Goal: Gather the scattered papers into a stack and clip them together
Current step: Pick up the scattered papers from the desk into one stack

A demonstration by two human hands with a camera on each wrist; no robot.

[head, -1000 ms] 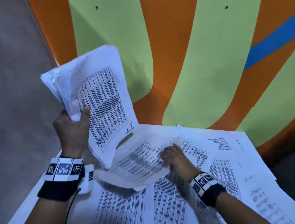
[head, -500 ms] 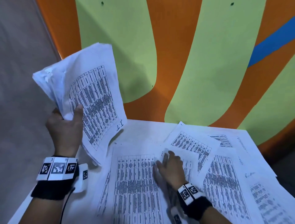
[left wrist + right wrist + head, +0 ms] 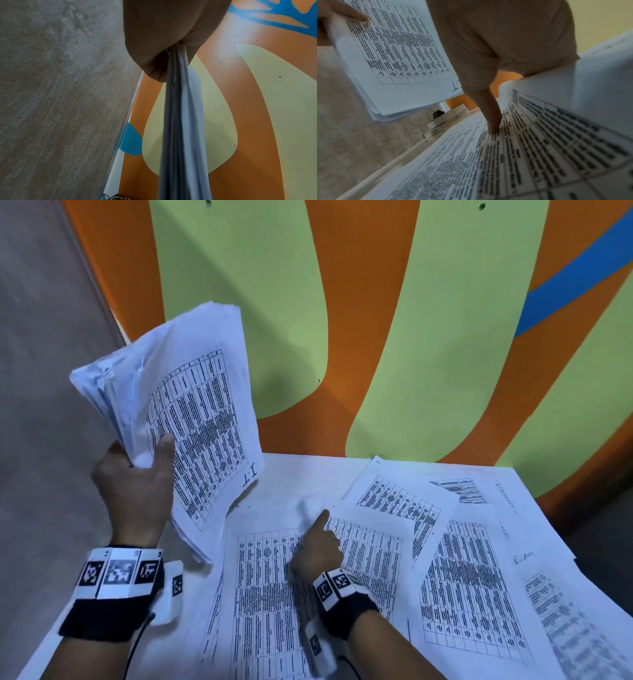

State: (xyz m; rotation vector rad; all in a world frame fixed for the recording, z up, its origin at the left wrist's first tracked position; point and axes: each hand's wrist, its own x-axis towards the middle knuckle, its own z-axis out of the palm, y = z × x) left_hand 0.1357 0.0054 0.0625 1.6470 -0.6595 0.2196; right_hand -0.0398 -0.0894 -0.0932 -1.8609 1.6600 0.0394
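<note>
My left hand [image 3: 137, 484] grips a thick stack of printed sheets [image 3: 191, 422] by its lower left corner and holds it tilted above the table's left side. The left wrist view shows the stack edge-on [image 3: 180, 121]. My right hand [image 3: 318, 546] rests on the loose sheets. Its straight index finger [image 3: 493, 121] presses on a printed sheet [image 3: 267, 594] at the corner of an overlapping sheet [image 3: 370, 549], whose edge lifts beside the hand. Several more sheets [image 3: 469, 587] lie spread to the right. A black binder clip [image 3: 438, 113] sits at the table's far left corner.
The white table [image 3: 291, 474] stands against an orange, green and blue wall [image 3: 445, 337]. The clip lies on a small pile of books or boxes [image 3: 450, 119]. Grey floor [image 3: 41, 371] is on the left, beyond the table's edge.
A second ago my right hand had a sheet raised near the stack. Half a second ago it lay flat on the table sheets; now only its index finger is stretched out. The stack stays raised.
</note>
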